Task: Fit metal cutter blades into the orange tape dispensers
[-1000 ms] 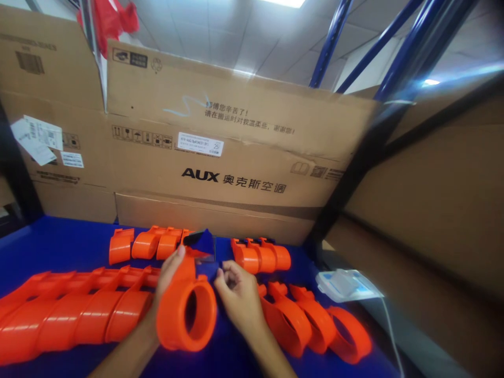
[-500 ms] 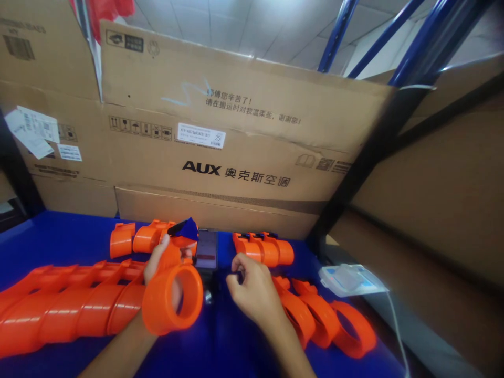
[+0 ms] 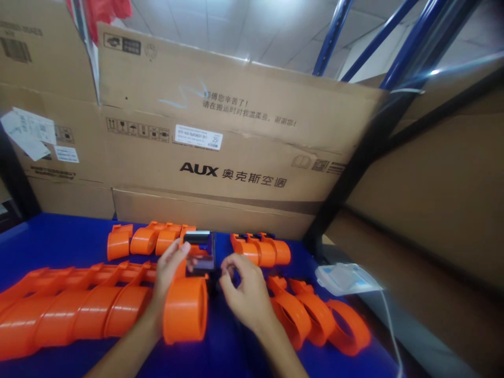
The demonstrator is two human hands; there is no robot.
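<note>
My left hand [image 3: 168, 268] is closed around an orange tape dispenser [image 3: 185, 311]. Its round hub hangs toward me, and a black roller with a blue piece [image 3: 199, 239] shows at its upper end. My right hand [image 3: 246, 291] is just to the right of it, apart from it, with thumb and fingers curled into a pinch. What those fingers hold, if anything, is hidden. Behind the held dispenser stands a dark box [image 3: 214, 252], partly covered.
Orange dispenser bodies line the blue table [image 3: 47, 236]: a long row [image 3: 71, 310] at left, several [image 3: 144, 240] behind, three with dark rollers [image 3: 262, 252] at back, three [image 3: 348, 325] at right. A clear plastic box [image 3: 346, 278] lies at right. Cardboard [image 3: 157, 173] walls the back.
My left hand has turned the tape dispenser, so its hub now shows its side and its roller faces me. The dispenser has shifted slightly right. My right hand remains pinched nearby.
</note>
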